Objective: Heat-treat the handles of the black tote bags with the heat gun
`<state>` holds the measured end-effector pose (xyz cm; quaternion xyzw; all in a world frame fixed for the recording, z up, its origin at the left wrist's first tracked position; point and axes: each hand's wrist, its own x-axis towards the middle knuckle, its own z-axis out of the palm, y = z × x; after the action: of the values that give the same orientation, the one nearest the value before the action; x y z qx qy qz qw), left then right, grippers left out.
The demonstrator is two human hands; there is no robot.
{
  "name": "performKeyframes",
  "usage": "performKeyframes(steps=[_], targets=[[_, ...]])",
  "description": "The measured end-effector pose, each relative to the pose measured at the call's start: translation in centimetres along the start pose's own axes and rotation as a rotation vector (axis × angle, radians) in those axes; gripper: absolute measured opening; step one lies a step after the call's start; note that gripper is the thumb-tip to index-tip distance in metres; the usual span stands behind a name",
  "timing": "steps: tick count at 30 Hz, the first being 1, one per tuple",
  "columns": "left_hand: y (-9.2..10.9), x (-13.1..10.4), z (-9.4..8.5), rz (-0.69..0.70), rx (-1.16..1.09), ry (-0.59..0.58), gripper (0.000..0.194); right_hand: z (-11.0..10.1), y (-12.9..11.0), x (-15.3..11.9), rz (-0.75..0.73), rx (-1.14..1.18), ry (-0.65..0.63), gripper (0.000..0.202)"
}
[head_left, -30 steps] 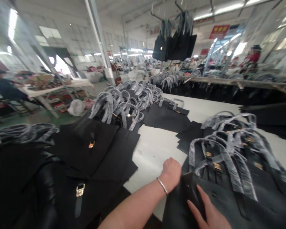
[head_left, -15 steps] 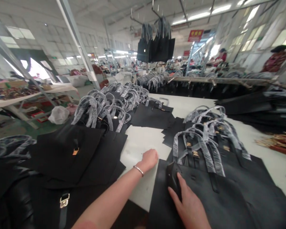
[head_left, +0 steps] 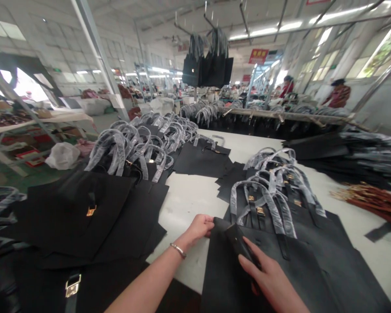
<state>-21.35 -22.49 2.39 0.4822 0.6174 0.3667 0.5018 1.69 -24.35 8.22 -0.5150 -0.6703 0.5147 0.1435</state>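
My left hand (head_left: 199, 227), with a silver bangle at its wrist, is closed with fingertips at the top left corner of a black leather bag panel (head_left: 217, 261). My right hand (head_left: 263, 269) is wrapped round a dark elongated object (head_left: 239, 243) above the same panel. Its exact kind is unclear, and the fingers cover part of it. Just beyond lie black bags with plastic-wrapped handles (head_left: 236, 200) and gold buckles (head_left: 260, 211), overlapping one another.
A pile of black bag pieces (head_left: 74, 217) covers the left side, with wrapped handles (head_left: 117, 148) behind. Brown straps (head_left: 371, 200) lie at the right on the white table (head_left: 182, 195). Bags hang overhead (head_left: 208, 69). Co-workers (head_left: 339, 93) are in the distance.
My left hand has come down to the panel's corner and its fingers now meet there. My right hand has shifted slightly right with the dark object. The view has turned a little.
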Motion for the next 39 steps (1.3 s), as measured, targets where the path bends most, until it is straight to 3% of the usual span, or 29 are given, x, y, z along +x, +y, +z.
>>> performKeyframes(steps=[3,5,10,14,19,24,29,35,39], targets=[[-0.7,-0.8,0.4,-0.020,-0.373,0.037,0.028,-0.3,-0.7,0.6,-0.020,0.111,-0.074,0.063],[-1.0,-1.0,0.7,-0.013,-0.483,0.089,0.030,-0.3,-1.2,1.3,-0.020,0.155,-0.113,0.062],[-0.9,-1.3,0.9,0.053,-0.491,0.195,0.029,0.2,-2.4,2.8,-0.035,0.194,-0.101,0.064],[-0.6,-2.0,1.3,0.072,-0.530,0.160,0.027,0.2,-3.3,2.7,-0.009,0.232,-0.124,0.066],[-0.3,-2.5,2.2,0.015,-0.663,0.144,0.028,-1.1,-4.1,2.2,0.004,0.220,0.031,0.070],[-0.3,-2.5,2.8,0.022,-0.665,0.159,0.031,-1.1,-4.0,1.5,0.052,0.293,-0.159,0.065],[-0.3,-2.6,3.3,-0.002,-0.701,0.157,0.031,-1.3,-4.4,2.1,0.019,0.266,0.022,0.068],[-0.3,-2.6,3.2,-0.018,-0.726,0.128,0.032,-1.3,-4.1,1.7,0.116,0.296,-0.152,0.063],[-0.4,-2.6,3.4,-0.067,-0.758,0.148,0.032,-1.4,-4.0,2.6,0.072,0.301,-0.010,0.063]])
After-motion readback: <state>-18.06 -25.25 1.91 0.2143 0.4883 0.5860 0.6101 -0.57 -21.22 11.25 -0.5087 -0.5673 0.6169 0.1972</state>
